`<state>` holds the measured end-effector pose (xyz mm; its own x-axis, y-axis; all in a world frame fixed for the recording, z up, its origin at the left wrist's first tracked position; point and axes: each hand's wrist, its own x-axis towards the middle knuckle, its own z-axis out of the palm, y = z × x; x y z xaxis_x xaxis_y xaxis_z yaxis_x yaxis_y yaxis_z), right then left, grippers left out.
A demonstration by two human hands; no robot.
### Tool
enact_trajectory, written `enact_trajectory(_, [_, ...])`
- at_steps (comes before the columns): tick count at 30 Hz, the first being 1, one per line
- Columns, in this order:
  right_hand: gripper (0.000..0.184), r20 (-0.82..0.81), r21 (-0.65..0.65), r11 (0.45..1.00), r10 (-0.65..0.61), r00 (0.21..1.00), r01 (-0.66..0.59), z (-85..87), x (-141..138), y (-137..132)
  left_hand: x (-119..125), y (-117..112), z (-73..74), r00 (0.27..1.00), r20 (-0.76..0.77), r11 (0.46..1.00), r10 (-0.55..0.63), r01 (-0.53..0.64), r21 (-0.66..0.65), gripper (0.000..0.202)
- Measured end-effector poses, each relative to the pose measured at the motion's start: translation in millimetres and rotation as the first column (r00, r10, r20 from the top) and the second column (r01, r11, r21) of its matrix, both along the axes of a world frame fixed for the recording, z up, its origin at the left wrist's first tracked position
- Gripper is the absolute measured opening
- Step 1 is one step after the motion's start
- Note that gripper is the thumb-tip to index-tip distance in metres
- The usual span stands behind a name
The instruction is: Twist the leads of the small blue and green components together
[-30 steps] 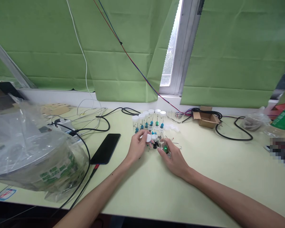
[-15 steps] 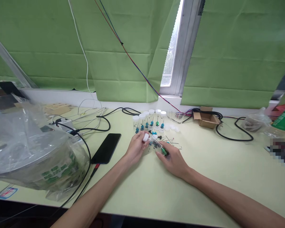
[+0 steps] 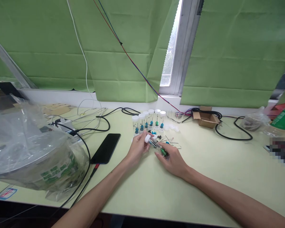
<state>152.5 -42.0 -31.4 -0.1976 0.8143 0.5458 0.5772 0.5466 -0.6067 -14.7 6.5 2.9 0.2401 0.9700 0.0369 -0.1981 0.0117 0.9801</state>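
My left hand point(image 3: 137, 147) pinches a white cap point(image 3: 147, 138) between thumb and fingers. The cap sits at the mouth of a clear tube-shaped vial point(image 3: 158, 147); whether it is seated there I cannot tell. Closed round the vial's lower end is my right hand point(image 3: 174, 161). Inside the vial a green part point(image 3: 164, 152) and a thin rod show. Just beyond my hands stand several capped vials point(image 3: 161, 120) with blue or green parts in them. Small blue and black parts and thin metal pins point(image 3: 172, 142) lie on the table near my right hand.
A black phone point(image 3: 106, 148) with a plugged-in cable lies left of my hands. Further left is a large plastic-wrapped bundle point(image 3: 59, 167). Loose caps point(image 3: 173, 127), an open cardboard box point(image 3: 206, 119) and black cables point(image 3: 235, 139) are towards the back right of the pale table point(image 3: 216, 167).
The cap in my left hand has moved slightly right and down to meet the vial's mouth. My right hand keeps hold of the vial, almost unmoved.
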Motion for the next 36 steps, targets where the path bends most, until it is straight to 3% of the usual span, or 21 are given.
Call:
enact_trajectory(9, [0.028,0.007,0.005,0.999,0.033,0.999,-0.033,0.8,-0.3,-2.3,2.9,-5.1,-0.1,0.990,-0.139,0.986,-0.010,0.033,0.161,0.056])
enact_trajectory(16, [0.027,0.019,0.019,0.999,0.028,0.999,-0.028,-2.0,0.3,-1.3,2.7,-9.5,-5.1,0.892,-0.427,0.936,0.149,0.012,0.351,0.037])
enact_trajectory(36, [0.030,0.003,0.014,0.999,0.030,1.000,-0.030,-5.8,0.2,-0.6,7.4,-16.2,-11.0,0.873,-0.412,0.886,0.263,-0.050,0.461,0.036])
